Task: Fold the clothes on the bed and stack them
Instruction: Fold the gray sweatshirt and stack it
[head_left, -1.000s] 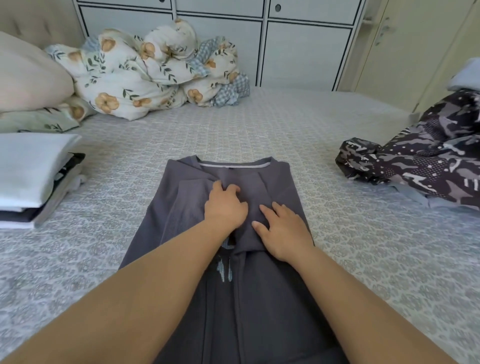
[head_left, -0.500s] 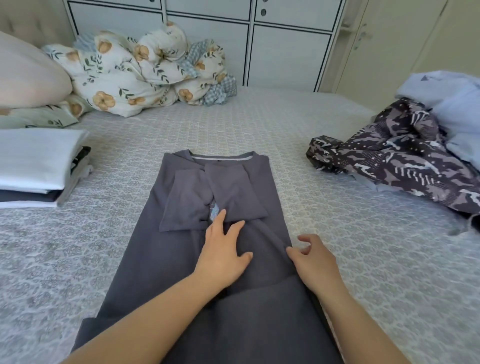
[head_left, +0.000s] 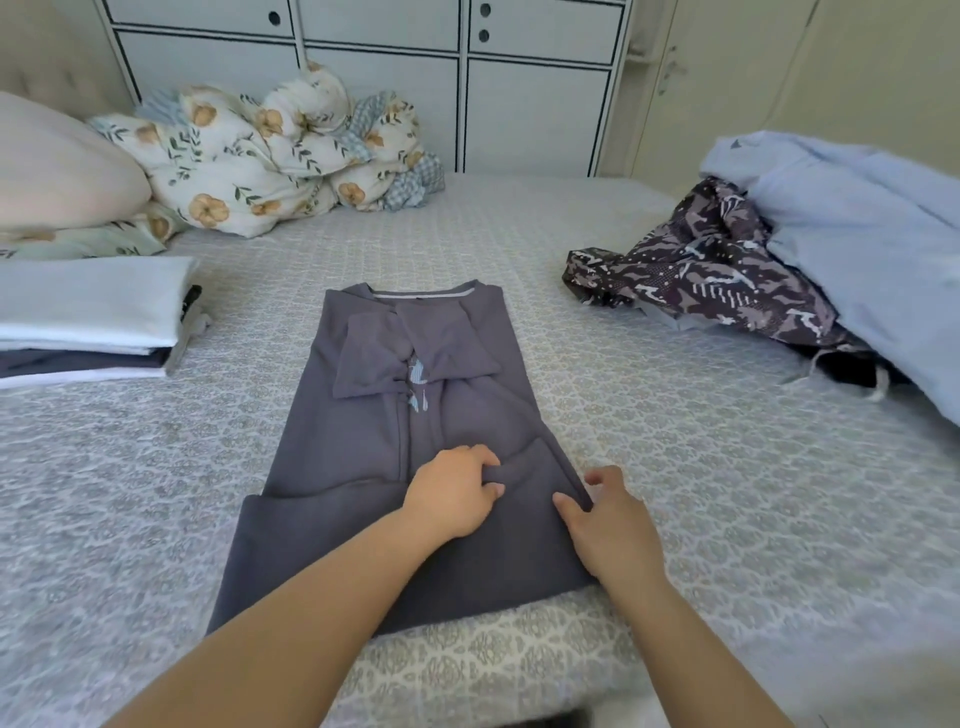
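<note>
Readable text: none anywhere in view.
Grey shirt (head_left: 363, 467): small pale-blue printed motif at the chest, partly hidden between the folded-in sleeves; a picture rather than letters, too small to make out.
Shirt collar: pale band inside the neckline, no legible label.
Patterned dark garment (head_left: 717, 280): white animal-like shapes and dots, no words.
Folded stack (head_left: 88, 322): plain fabrics, no tags showing.
Floral duvet (head_left: 249, 156): flowers, leaves and a checked lining only.
Cabinet doors (head_left: 535, 104): round holes, no numbers or signs.
</note>
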